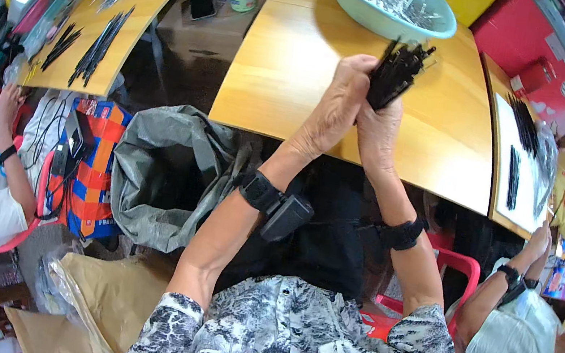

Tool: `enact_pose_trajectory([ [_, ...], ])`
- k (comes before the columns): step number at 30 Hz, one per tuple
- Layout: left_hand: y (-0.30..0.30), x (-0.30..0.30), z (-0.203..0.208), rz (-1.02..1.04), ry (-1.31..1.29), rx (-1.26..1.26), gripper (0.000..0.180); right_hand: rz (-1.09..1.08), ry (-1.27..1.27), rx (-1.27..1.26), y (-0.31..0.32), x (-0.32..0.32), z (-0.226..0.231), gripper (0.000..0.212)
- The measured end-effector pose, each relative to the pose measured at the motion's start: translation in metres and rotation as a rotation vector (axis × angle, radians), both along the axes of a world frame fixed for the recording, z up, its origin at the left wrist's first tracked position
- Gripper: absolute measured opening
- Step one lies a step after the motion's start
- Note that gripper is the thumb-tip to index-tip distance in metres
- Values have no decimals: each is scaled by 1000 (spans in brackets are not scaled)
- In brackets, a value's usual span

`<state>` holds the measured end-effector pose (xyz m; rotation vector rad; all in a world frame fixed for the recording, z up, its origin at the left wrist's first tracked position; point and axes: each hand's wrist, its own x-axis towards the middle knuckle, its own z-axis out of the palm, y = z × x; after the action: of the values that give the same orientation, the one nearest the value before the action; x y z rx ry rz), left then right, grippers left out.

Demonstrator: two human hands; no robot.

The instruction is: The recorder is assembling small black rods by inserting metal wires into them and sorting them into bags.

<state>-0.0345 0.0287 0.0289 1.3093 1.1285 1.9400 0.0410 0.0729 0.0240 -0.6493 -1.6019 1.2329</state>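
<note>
— What do your hands have, starting from the left?

— Your left hand (336,108) curls over the bundle of thin black sticks (394,73), its fingers clenched around the lower end, likely to keep the ends even. Your right hand (377,132) presses in just beside it, fingers closed on the same bundle from below, so the sticks stand tilted up over the table (277,66).

— And where is that bundle?

— Above the middle of the table, short of its far edge, where the pale green basin (387,13) of clear pieces sits. Left of the table's near corner, a grey sack (159,173) gapes open.
</note>
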Motion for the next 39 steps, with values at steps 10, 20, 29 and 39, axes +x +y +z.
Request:
enact_pose_trajectory([
  [10, 14, 2, -1, 191, 250, 69, 65, 435, 249, -300, 0, -2, -16, 40],
  [20, 22, 31, 10, 492, 468, 24, 71, 516, 303, -205, -10, 7, -23, 40],
  [29, 13, 30, 28, 468, 475, 60, 62, 494, 174, -164, -37, 54, -21, 40],
  [39, -36, 11, 27, 504, -215, -145, 22, 452, 1, -121, -50, -5, -8, 41],
])
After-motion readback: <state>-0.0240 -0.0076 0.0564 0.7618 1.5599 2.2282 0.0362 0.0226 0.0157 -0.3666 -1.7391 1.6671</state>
